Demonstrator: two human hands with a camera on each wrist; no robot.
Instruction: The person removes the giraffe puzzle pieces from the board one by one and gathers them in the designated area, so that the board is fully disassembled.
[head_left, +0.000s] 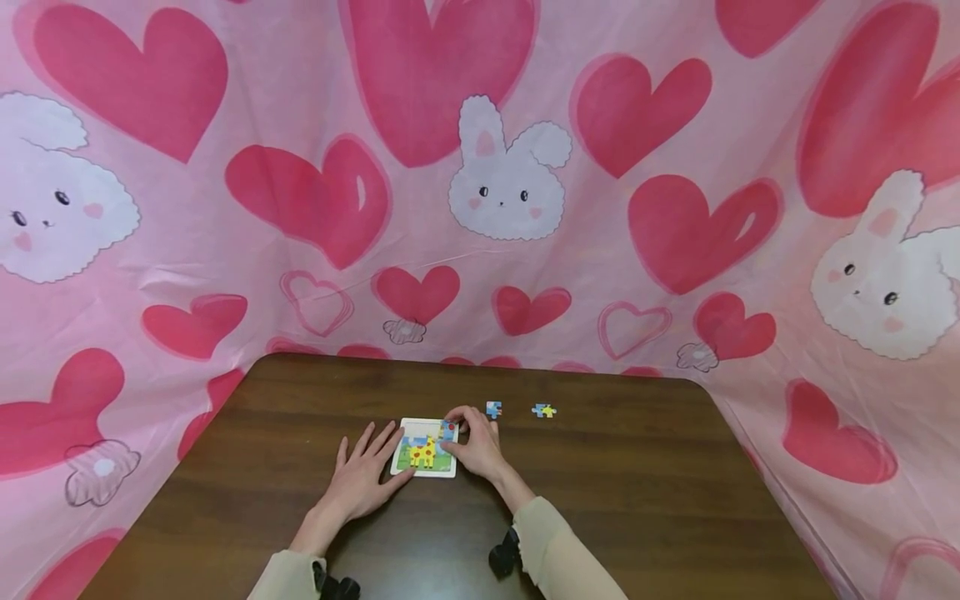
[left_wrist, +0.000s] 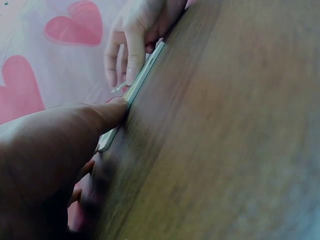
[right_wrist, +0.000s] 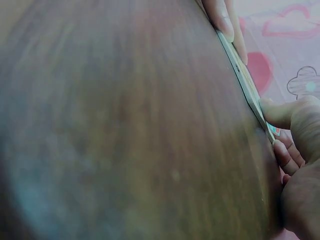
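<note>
A small white-framed jigsaw puzzle [head_left: 423,473] with a yellow giraffe on green and blue lies on the table. My left hand [head_left: 363,477] rests at its left side, fingers spread, with the thumb on the near edge. At the upper right of the frame, my right hand [head_left: 480,446] pinches a blue puzzle piece with red on it [head_left: 448,430] between thumb and fingers. In the left wrist view that piece [left_wrist: 119,88] is tilted over the puzzle tray [left_wrist: 145,70]. Part of the frame's right side is hidden by the right hand.
Two loose puzzle pieces lie beyond the right hand: a blue and white one [head_left: 493,409] and a blue and yellow one [head_left: 544,411]. The dark wooden table [head_left: 615,500] meets a pink curtain [head_left: 420,208] with hearts and rabbits at its back and sides.
</note>
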